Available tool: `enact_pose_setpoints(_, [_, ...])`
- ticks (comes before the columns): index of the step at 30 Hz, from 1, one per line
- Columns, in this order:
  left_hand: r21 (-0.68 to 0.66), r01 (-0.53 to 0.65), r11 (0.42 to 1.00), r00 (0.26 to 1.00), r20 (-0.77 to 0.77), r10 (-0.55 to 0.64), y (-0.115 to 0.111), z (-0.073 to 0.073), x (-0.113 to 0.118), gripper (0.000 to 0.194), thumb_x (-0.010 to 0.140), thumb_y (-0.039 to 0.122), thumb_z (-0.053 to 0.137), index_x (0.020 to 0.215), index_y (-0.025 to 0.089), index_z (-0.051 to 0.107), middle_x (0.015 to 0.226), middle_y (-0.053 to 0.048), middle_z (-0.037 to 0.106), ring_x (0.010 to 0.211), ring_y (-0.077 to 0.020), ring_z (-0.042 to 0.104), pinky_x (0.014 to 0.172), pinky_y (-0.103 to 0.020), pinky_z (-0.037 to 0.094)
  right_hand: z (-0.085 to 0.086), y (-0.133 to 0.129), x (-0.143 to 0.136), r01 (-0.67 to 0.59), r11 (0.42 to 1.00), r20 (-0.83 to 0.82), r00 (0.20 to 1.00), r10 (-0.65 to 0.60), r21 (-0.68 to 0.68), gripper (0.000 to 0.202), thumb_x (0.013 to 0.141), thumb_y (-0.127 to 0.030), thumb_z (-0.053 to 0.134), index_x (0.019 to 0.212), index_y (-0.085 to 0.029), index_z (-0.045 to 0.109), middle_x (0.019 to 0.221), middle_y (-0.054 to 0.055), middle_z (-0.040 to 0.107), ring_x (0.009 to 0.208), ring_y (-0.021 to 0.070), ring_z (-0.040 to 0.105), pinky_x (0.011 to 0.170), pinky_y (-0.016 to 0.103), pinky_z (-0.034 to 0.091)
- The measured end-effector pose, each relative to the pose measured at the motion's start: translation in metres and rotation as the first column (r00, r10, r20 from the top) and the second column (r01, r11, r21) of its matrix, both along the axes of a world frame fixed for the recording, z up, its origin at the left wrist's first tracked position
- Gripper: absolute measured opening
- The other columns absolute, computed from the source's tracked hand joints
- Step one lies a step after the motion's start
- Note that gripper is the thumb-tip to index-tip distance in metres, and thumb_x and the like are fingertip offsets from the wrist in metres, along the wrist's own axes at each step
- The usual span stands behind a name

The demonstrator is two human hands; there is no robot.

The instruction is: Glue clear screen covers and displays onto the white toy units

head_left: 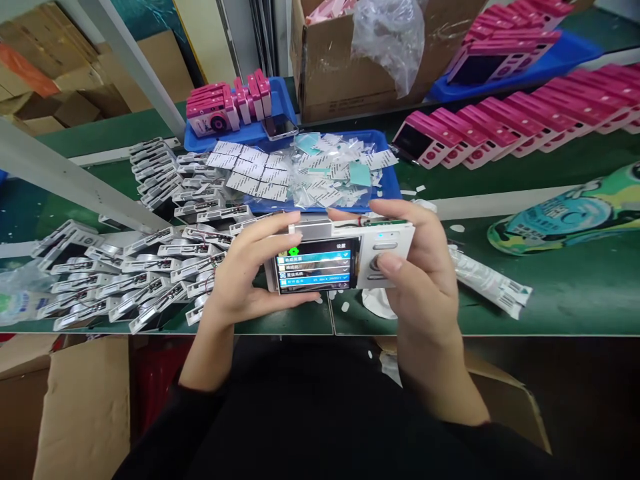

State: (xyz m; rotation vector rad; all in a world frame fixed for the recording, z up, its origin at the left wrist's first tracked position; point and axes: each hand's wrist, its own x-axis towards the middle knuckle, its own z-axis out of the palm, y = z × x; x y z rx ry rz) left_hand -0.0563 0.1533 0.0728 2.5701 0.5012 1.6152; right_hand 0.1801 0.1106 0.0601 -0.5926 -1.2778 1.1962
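I hold a small white camera unit in both hands above the front edge of the green workbench. Its screen is lit and shows a menu with list lines. My left hand grips the unit's left end, fingers over the top and thumb beneath. My right hand grips the right end, its thumb resting on the grey buttons beside the screen.
Several bare white camera units lie piled at the left. A blue tray behind holds small plastic bags. Rows of pink cameras lean at the right, more on another blue tray. A cardboard box stands behind. A bagged item lies right of my hand.
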Motion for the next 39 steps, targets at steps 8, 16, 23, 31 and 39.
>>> enact_pose_setpoints(8, [-0.05, -0.01, 0.999, 1.0, 0.003, 0.01, 0.0, -0.005, -0.003, 0.09, 0.082, 0.06, 0.096, 0.16, 0.032, 0.058, 0.146, -0.01, 0.075, 0.131, -0.0302, 0.077, 0.108, -0.045, 0.068, 0.005, -0.006, 0.012, -0.091, 0.996, 0.164, 0.982, 0.091, -0.002, 0.068, 0.104, -0.036, 0.074, 0.162, -0.057, 0.044, 0.165, -0.007, 0.062, 0.156, 0.0292, 0.059, 0.124, 0.057, 0.063])
enact_pose_setpoints(16, [-0.005, -0.078, 0.997, 0.997, 0.003, 0.078, -0.002, -0.003, 0.002, 0.081, 0.088, 0.058, 0.092, 0.157, 0.031, 0.06, 0.141, -0.009, 0.077, 0.125, -0.0271, 0.079, 0.102, -0.042, 0.07, 0.002, -0.005, 0.014, -0.08, 0.997, 0.17, 0.982, 0.082, -0.018, 0.074, 0.099, -0.036, 0.079, 0.161, -0.053, 0.045, 0.166, -0.006, 0.062, 0.16, 0.0331, 0.054, 0.129, 0.064, 0.056])
enact_pose_setpoints(23, [-0.028, -0.043, 0.999, 0.999, 0.015, 0.043, -0.003, -0.005, 0.003, 0.083, 0.087, 0.054, 0.094, 0.159, 0.031, 0.059, 0.144, -0.009, 0.076, 0.127, -0.0277, 0.078, 0.105, -0.042, 0.069, 0.002, -0.007, 0.013, -0.048, 0.995, 0.161, 0.985, 0.062, -0.09, 0.074, 0.096, -0.041, 0.081, 0.161, -0.052, 0.047, 0.165, -0.003, 0.062, 0.161, 0.037, 0.052, 0.126, 0.067, 0.059])
enact_pose_setpoints(31, [-0.003, -0.083, 0.997, 0.997, 0.005, 0.083, -0.002, -0.003, 0.004, 0.076, 0.09, 0.058, 0.091, 0.153, 0.026, 0.064, 0.138, -0.01, 0.079, 0.124, -0.0262, 0.08, 0.103, -0.04, 0.07, 0.006, -0.011, 0.008, -0.03, 0.997, 0.137, 0.99, 0.04, -0.074, 0.068, 0.099, -0.039, 0.078, 0.159, -0.054, 0.048, 0.164, -0.004, 0.063, 0.159, 0.0347, 0.054, 0.127, 0.064, 0.059])
enact_pose_setpoints(39, [0.025, -0.124, 0.992, 0.992, -0.025, 0.124, -0.002, -0.002, 0.005, 0.07, 0.094, 0.064, 0.084, 0.151, 0.029, 0.062, 0.133, -0.009, 0.08, 0.119, -0.0252, 0.081, 0.098, -0.04, 0.072, 0.004, -0.012, 0.011, -0.055, 0.996, 0.151, 0.986, 0.066, -0.077, 0.072, 0.097, -0.042, 0.082, 0.159, -0.057, 0.047, 0.165, -0.006, 0.062, 0.157, 0.035, 0.057, 0.122, 0.061, 0.063])
